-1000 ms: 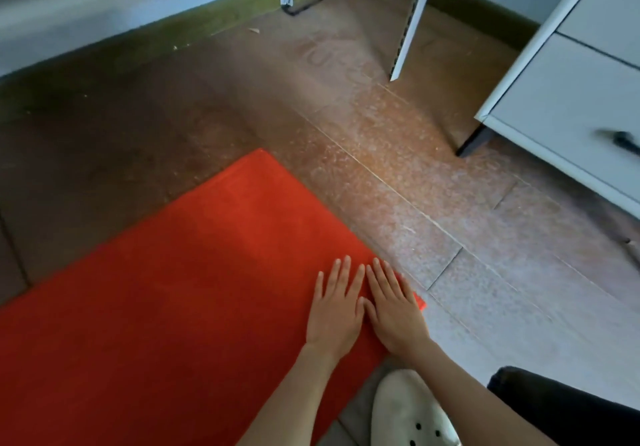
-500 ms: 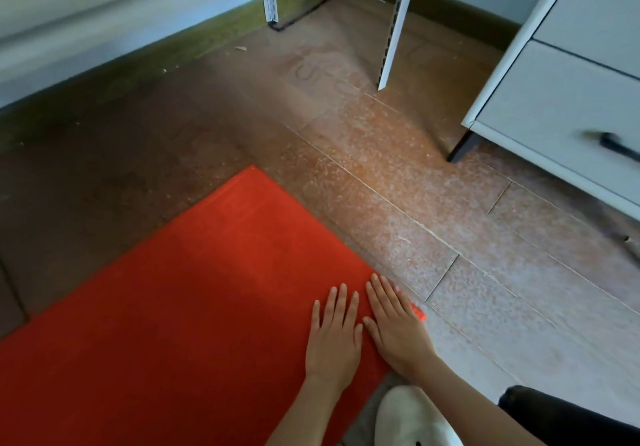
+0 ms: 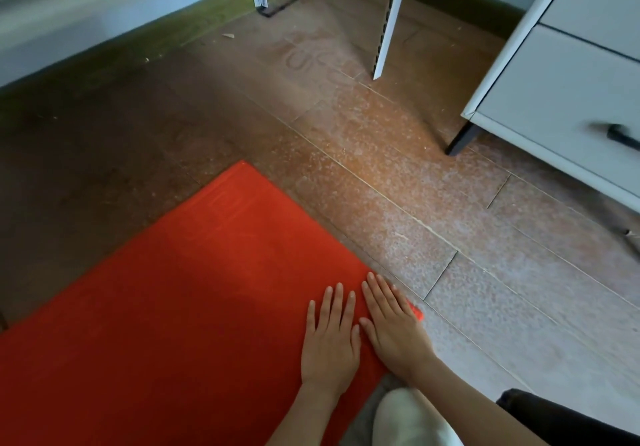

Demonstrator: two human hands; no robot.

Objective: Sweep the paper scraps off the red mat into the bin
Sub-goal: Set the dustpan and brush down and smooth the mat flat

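Observation:
The red mat (image 3: 194,290) lies flat on the tiled floor and fills the lower left of the head view. My left hand (image 3: 330,338) rests palm down on the mat near its right corner, fingers straight and slightly apart. My right hand (image 3: 393,326) lies flat beside it, thumb touching the left hand, covering the mat's right corner and edge. Neither hand holds anything. No paper scraps show on the mat, and no bin is in view.
A white drawer unit (image 3: 568,99) on dark legs stands at the right. Two white perforated metal legs (image 3: 389,23) stand at the back by the wall. A white shoe (image 3: 412,418) sits below my hands. Small specks (image 3: 228,35) of debris lie on the floor.
The view has tilted and shifted slightly, so my hands and the mat appear lower in the frame. Both hands stay flat on the mat's right corner.

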